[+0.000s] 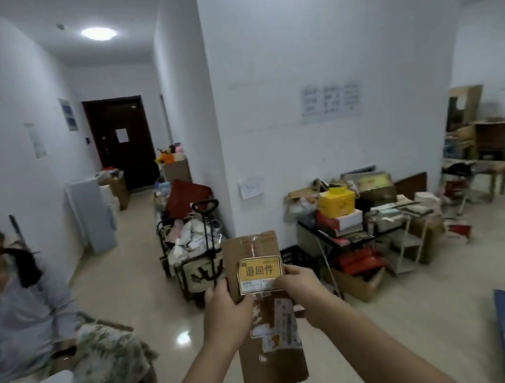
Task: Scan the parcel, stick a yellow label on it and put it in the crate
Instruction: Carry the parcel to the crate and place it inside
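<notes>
From my feed, two forearms come up from the bottom edge, both bare — no sleeve on either one as far as the frame reaches. Left hand (227, 314): bare, no glove, no ring I can pick out, no watch or band at the wrist. Right hand (307, 295): same story, bare, wrist uncovered, nothing strapped on. Fingers (293, 270) look short-nailed, though the blur makes that hard to tell. The rest of the body stays below the frame.

Soft, dim indoor light from a ceiling lamp (99, 33), floor glare (183, 337), blurred wide-angle edges.
</notes>
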